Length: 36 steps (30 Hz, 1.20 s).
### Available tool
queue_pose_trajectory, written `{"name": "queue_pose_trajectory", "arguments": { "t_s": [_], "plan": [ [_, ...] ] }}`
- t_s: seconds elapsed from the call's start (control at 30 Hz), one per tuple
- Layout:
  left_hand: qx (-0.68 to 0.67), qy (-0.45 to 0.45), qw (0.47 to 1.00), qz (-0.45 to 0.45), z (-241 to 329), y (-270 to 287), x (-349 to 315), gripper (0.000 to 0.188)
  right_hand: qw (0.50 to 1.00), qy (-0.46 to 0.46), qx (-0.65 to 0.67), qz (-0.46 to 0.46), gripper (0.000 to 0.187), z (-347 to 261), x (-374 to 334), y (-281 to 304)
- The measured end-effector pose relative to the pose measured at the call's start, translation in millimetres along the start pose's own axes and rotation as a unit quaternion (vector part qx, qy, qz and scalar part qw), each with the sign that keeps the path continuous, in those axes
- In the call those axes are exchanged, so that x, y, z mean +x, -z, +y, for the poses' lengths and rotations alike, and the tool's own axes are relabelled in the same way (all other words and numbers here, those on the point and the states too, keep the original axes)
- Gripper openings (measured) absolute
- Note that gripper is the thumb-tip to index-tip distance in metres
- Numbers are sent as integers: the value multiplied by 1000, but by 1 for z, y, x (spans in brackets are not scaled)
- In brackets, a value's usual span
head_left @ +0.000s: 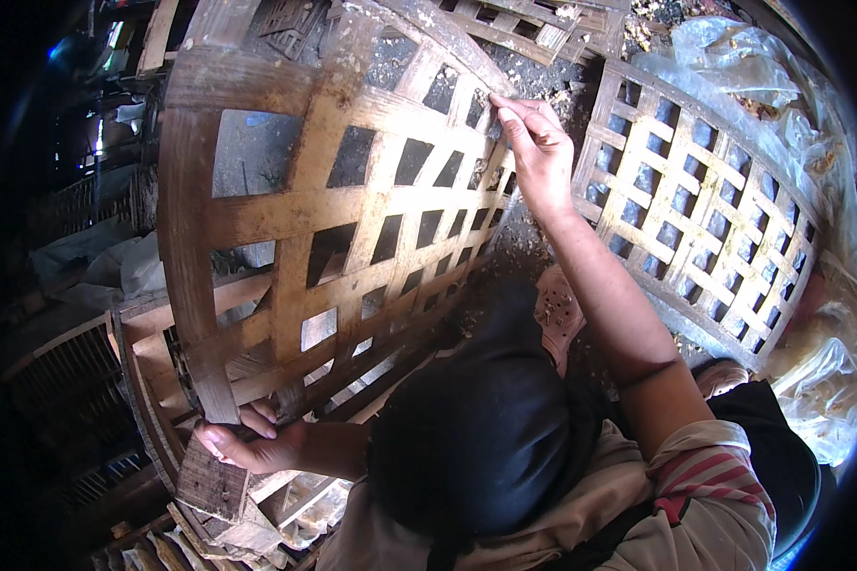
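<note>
A large wooden lattice tray (248, 217), woven from flat strips with square gaps, is held tilted up in front of me. My left hand (248, 445) grips its lower left corner, fingers curled by the end of the side strip. Up at the far right edge, my right hand (541, 152) pinches the rim between thumb and fingers. Part of each hand's grip is hidden by the hand itself.
To the right a second lattice tray (693, 221) lies beside crumpled clear plastic sheeting (738, 62). More lattice pieces (519, 36) lie at the far side on a crumb-strewn floor. A wooden rack (152, 357) stands at the left. A pink perforated shoe (560, 309) is below my right arm.
</note>
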<state>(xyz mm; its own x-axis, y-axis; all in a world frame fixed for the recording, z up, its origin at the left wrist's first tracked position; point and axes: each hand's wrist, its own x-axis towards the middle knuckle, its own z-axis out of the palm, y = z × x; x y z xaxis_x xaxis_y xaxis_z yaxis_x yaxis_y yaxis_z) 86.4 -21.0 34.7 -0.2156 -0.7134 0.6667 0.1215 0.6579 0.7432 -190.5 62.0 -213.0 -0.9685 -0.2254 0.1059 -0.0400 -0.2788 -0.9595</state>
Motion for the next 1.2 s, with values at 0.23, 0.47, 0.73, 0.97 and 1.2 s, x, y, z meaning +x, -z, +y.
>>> {"name": "queue_pose_trajectory", "arguments": {
  "t_s": [0.23,0.47,0.73,0.97,1.2],
  "plan": [
    [3,9,1000,6,-6,2,6,26,983,126,-52,-120,20,14,10,16],
    [47,12,990,134,-7,5,0,29,999,-3,-30,-14,7,11,-1,6],
    [26,9,995,92,-4,-1,5,24,985,84,-150,19,20,-5,2,1],
    [45,9,994,100,-8,-2,5,28,987,113,-98,-61,17,-1,2,-3],
    [57,4,994,91,-6,2,2,31,937,180,-300,-6,33,-9,0,1]
  ]
}}
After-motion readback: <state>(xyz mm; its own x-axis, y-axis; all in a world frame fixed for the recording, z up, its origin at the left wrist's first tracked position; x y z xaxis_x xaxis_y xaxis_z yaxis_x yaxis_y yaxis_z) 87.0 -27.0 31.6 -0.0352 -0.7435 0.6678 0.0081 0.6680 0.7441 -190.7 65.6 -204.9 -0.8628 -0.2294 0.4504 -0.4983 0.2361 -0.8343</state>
